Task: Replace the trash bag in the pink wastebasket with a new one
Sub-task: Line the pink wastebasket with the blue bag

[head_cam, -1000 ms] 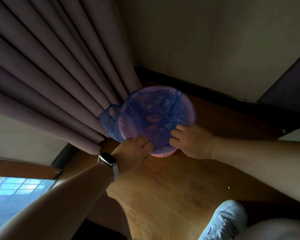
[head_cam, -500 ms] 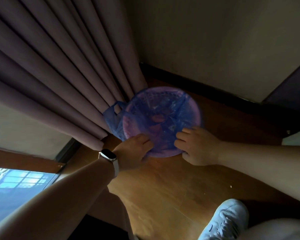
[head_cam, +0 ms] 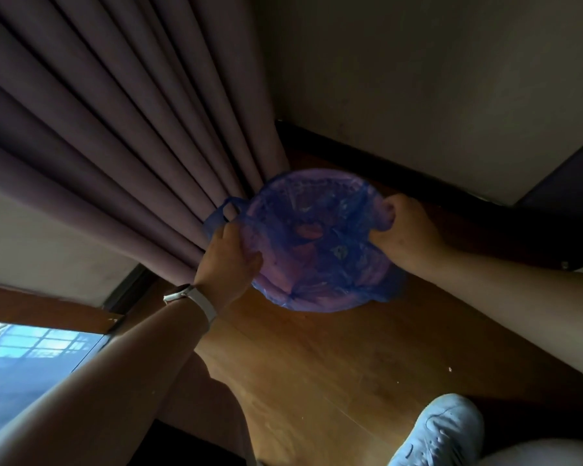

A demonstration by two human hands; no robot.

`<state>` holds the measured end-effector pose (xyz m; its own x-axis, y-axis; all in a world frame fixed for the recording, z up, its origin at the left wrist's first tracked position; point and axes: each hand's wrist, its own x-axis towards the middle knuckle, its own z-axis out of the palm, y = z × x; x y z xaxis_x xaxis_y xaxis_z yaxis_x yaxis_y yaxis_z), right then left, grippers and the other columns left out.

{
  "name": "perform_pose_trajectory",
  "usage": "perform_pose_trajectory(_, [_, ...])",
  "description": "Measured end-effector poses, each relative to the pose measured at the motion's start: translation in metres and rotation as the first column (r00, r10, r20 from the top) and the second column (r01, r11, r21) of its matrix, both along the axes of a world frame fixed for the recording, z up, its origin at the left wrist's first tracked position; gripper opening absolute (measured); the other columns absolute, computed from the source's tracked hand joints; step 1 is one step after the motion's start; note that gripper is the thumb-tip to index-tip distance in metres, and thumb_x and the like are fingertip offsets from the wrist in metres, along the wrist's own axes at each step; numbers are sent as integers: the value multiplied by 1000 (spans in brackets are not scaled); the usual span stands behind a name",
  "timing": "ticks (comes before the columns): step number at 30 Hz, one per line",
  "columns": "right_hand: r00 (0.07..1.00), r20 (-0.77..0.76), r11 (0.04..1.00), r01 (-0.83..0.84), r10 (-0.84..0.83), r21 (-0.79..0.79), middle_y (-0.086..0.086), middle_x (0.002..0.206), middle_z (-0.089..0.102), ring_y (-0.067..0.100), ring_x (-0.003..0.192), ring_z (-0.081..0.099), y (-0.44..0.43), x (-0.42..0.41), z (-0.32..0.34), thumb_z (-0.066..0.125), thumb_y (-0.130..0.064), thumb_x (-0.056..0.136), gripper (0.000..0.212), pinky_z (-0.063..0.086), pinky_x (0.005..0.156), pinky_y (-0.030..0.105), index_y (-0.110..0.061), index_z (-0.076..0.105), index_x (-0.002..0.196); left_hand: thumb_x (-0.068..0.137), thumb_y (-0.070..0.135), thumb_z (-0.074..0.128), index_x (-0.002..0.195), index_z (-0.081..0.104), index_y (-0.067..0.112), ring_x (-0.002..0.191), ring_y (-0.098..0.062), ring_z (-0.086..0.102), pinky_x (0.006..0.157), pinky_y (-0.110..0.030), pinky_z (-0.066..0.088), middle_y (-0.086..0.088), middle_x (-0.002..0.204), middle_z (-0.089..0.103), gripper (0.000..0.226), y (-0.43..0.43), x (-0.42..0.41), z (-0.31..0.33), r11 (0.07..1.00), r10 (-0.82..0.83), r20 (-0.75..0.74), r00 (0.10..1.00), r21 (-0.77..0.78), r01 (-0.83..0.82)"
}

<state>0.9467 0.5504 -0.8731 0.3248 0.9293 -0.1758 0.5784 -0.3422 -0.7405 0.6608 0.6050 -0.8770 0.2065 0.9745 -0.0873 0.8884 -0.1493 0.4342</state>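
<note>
Gripped blue bag at opposite rim sides, left hand and right hand clamped; lined pink basket, reddish scrap inside.

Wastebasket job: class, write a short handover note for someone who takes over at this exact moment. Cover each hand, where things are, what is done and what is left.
Left hand: gripping the blue bag at the wastebasket's near-left rim, beside a loose bag handle.
Right hand: pinching bag plastic at the right rim.
Wastebasket: on the wooden floor in the corner, against the curtain.
Done: the bag lines the wastebasket, with its edge folded over the near rim.
Left: cannot tell whether this is the old bag or the new one. If old, lift it out and fit a new one; no spare bag is in view. If new, finish seating the edges.
</note>
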Motion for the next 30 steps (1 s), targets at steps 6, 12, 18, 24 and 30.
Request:
perform_pose_trajectory(6, [993, -101, 996, 52, -60, -72, -7, 93, 54, 7, 80, 56, -8, 8, -9, 72, -11, 81, 36, 40, 57, 19, -24, 45, 100, 79, 22, 68, 132, 45, 17, 94, -24, 61, 72, -32, 48, -4, 110, 62, 58, 9, -2, -8, 979, 143, 129, 981, -163, -121])
perform_pose_trajectory(12, [981, -166, 983, 66, -95, -174, -5, 88, 56, 8, 76, 57, -15, 7, -15, 66, -12, 87, 22, 41, 54, 23, -24, 48, 89, 64, 31, 64, 108, 55, 11, 84, -26, 60, 63, -29, 41, -4, 92, 64, 49, 13, -2, -11, 954, 161, 119, 980, -275, -123])
perform_pose_trajectory(18, [971, -219, 981, 51, -92, -188, -2, 90, 63, 10, 78, 63, -18, 5, -17, 65, -12, 87, 16, 47, 57, 24, -24, 55, 91, 55, 27, 67, 109, 55, 16, 87, -32, 66, 75, -52, 57, -10, 96, 68, 57, 14, -7, -16, 902, 236, 251, 939, -417, -115])
perform_pose_trajectory(24, [967, -252, 977, -32, -23, -212, -2, 92, 67, 11, 82, 66, -16, 15, -11, 67, -15, 86, 13, 52, 64, 28, -22, 60, 95, 78, 20, 70, 107, 55, 15, 79, -27, 68, 64, -43, 60, -8, 93, 66, 33, 18, -6, -15, 909, 207, 212, 955, -403, -108])
perform_pose_trajectory(30, [996, -80, 983, -45, 31, -175, -4, 85, 64, 9, 76, 63, -11, 24, -13, 70, -27, 84, 16, 44, 57, 22, -24, 55, 88, 81, 37, 66, 114, 53, 22, 85, -23, 58, 74, -34, 48, 2, 97, 58, 39, 30, 6, -4, 998, 43, 39, 998, -50, -41])
